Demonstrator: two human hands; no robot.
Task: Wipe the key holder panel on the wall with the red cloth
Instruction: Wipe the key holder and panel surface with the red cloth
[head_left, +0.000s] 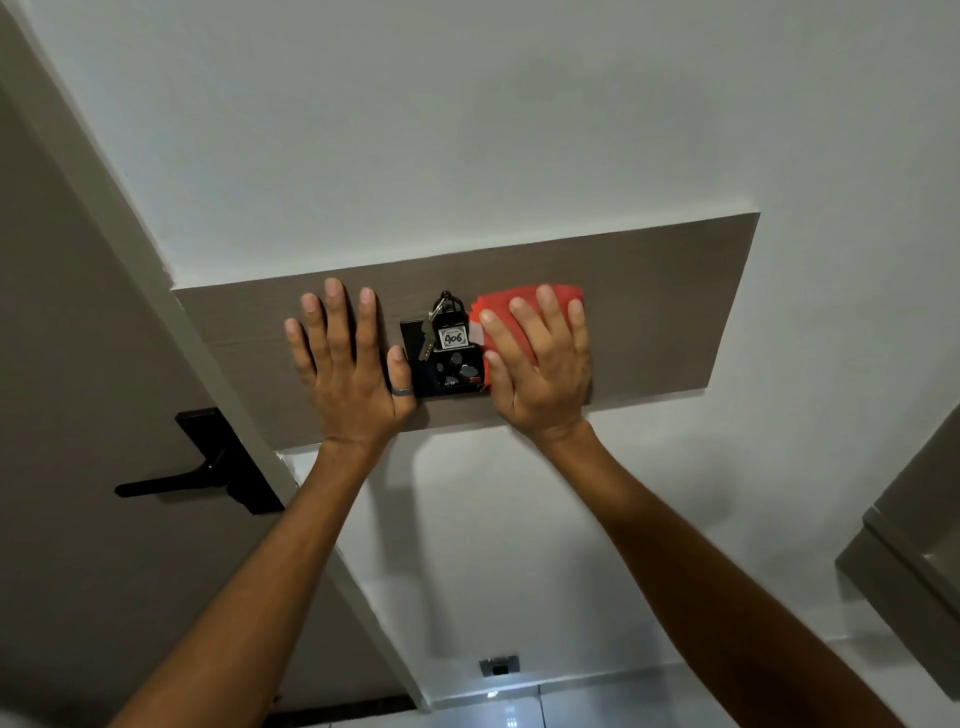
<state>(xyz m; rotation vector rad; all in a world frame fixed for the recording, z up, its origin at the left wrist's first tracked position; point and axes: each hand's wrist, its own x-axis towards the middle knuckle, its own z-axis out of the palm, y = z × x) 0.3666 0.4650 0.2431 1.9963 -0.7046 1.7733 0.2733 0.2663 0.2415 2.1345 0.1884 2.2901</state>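
Observation:
A long brown wood-grain key holder panel (670, 301) is fixed to the white wall. At its middle sits a black holder (447, 371) with a key and a tag marked 406 hanging on it. My right hand (540, 364) lies flat, fingers spread, pressing the folded red cloth (511, 317) against the panel just right of the black holder. My left hand (345, 364) rests flat on the panel to the holder's left, fingers apart, a ring on the thumb, holding nothing.
A brown door (67, 364) with a black lever handle (208, 467) stands at the left, beside a white frame. A wall socket (498, 665) sits low on the wall. A brown cabinet edge (914, 551) juts in at the right.

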